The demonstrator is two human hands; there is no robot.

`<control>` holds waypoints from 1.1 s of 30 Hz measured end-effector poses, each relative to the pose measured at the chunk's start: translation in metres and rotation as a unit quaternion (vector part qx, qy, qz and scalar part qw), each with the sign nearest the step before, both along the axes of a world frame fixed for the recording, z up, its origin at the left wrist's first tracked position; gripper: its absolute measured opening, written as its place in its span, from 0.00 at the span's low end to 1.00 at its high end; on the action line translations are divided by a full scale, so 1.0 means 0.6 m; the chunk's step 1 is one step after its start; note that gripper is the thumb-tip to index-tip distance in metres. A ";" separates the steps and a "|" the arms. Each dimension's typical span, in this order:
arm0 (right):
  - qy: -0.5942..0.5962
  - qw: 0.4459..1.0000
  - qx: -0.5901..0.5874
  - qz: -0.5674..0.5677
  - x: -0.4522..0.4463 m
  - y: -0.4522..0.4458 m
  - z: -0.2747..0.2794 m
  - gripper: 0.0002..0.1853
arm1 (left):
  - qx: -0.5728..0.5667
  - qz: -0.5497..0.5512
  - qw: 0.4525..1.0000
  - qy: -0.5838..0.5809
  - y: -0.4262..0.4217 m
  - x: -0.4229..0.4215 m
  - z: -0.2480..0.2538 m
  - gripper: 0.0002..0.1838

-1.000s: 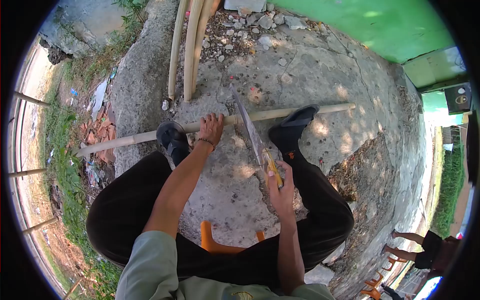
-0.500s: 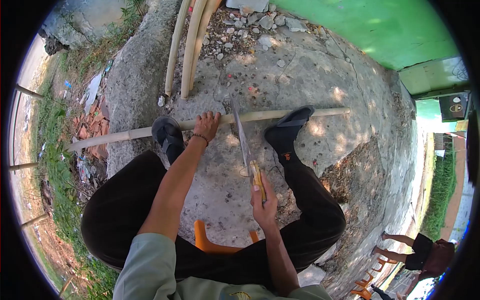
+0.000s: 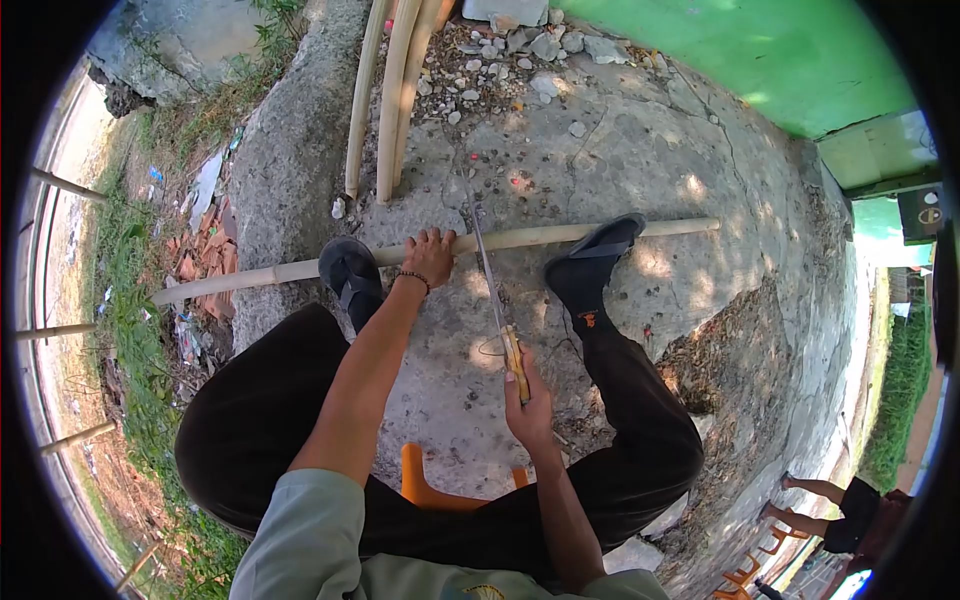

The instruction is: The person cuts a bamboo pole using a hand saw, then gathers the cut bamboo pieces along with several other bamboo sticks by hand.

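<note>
A long pale bamboo pole lies across the ground, with a sandalled foot on it to each side of my hands. My left hand is wrapped over the pole just right of the left foot, thumb side toward the saw. In my right hand is the yellow handle of a handsaw, fingers closed around it. The saw's thin blade crosses the pole close to my left fingertips, its tip pointing away from me. Whether the teeth have cut into the pole cannot be made out.
Several more bamboo poles stand at the top, near loose rubble. I sit on an orange seat. A green wall rises at upper right. Broken bricks and plants lie left. Another person is at lower right.
The whole view has shifted slightly to the right. The saw blade now shows narrower, turned more edge-on, still across the pole. My left hand keeps its place on the pole.
</note>
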State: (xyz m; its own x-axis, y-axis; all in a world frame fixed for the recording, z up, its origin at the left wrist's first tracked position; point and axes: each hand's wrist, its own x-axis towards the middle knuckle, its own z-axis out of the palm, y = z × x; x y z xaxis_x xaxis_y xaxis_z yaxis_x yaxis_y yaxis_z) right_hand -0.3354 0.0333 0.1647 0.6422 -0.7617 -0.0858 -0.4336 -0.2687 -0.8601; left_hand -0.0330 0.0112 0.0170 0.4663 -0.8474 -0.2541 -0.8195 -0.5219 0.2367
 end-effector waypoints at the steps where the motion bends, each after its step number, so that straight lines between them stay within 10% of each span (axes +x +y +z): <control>1: 0.009 0.999 0.039 -0.001 -0.009 0.011 0.008 0.25 | 0.001 -0.003 1.000 -0.003 -0.003 0.000 0.011 0.27; 10: 0.058 0.981 0.182 -0.043 -0.055 0.008 -0.025 0.27 | 0.008 0.034 0.997 0.070 -0.013 0.009 -0.006 0.26; 16: 0.034 0.998 0.038 -0.024 0.054 -0.027 -0.013 0.26 | 0.029 0.036 0.996 0.074 -0.024 0.011 0.012 0.27; 25: -0.008 0.967 0.250 -0.052 -0.045 0.011 0.011 0.26 | 0.059 0.043 0.995 0.070 -0.025 0.017 0.000 0.27; 33: 0.009 0.981 0.191 -0.042 -0.042 0.017 -0.006 0.21 | -0.090 0.052 0.994 -0.018 -0.008 -0.006 -0.016 0.21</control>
